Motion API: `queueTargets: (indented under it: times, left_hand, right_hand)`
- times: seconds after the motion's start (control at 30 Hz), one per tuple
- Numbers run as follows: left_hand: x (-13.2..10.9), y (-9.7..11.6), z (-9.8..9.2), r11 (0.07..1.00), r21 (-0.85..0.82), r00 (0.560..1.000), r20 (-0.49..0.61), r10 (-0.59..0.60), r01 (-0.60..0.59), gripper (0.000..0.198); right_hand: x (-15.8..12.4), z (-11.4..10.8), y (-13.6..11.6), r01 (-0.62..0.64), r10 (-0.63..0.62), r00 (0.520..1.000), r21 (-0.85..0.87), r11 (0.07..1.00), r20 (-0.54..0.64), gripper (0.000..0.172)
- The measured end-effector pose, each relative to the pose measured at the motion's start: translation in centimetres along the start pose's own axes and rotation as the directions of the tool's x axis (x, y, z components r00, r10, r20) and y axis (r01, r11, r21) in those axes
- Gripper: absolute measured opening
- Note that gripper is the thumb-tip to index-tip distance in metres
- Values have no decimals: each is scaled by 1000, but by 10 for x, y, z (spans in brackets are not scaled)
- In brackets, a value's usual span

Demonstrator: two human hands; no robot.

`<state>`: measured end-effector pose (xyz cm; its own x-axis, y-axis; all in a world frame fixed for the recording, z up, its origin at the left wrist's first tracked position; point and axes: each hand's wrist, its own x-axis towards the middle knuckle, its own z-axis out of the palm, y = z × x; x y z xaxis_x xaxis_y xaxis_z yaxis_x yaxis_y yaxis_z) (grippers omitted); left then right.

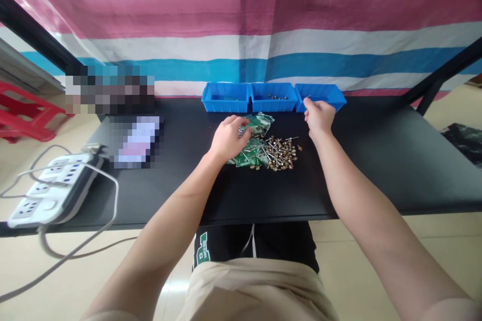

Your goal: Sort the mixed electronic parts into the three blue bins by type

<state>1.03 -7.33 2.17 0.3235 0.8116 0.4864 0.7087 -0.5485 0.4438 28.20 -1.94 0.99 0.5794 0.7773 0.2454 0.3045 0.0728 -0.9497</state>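
My right hand [321, 116] is pinched closed at the front of the right blue bin [331, 94]. A thin silver pin [309, 96], perhaps a blind rivet, seems to stick up from its fingertips. My left hand [229, 139] rests over the left side of a mixed pile, thumb and fingers apart, with small silver pieces visible between them. The pile holds small green pieces [249, 154], too blurred to name, long silver pins [271, 149] and brass-coloured screws [286, 157]. What lies under my left palm is hidden.
The middle blue bin [274, 106] contains several small brass-coloured pieces; the left blue bin [226, 105] stands beside it. On the left of the black table [259, 195] lie a blurred-out phone-like object [139, 140] and a white power strip [52, 188] with cables. Striped sheeting [169, 15] hangs behind.
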Motion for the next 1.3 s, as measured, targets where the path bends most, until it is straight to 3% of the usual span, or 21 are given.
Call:
queueTargets:
  times: [0.07,0.13,0.27,0.33,0.4,0.77,1.3]
  left_hand:
    - [0,0,0,1000,17,999,32,1,-1,20]
    - [0,0,0,999,47,998,55,-1,-2,21]
    - [-1,-1,2,996,94,996,94,-1,-8,23]
    - [-1,-2,3,995,95,993,119,-1,-10,25]
    - [-1,-4,5,996,90,991,135,1,-13,26]
    - [-2,-3,6,997,72,985,174,-15,2,24]
    - [-2,-4,6,999,51,986,170,4,-13,23]
  right_hand:
    - [-11,0,-7,214,-201,973,-115,970,114,32]
    - [-24,1,-17,367,-308,903,-165,916,299,31]
    - [-49,3,-31,580,-327,692,-226,783,644,26]
    - [-57,5,-33,662,-307,591,-232,713,746,27]
    - [-61,6,-32,687,-265,536,-233,688,801,27]
    - [-64,12,-28,701,-234,464,-192,687,855,10]
    - [-64,12,-32,630,-203,479,-173,757,854,5]
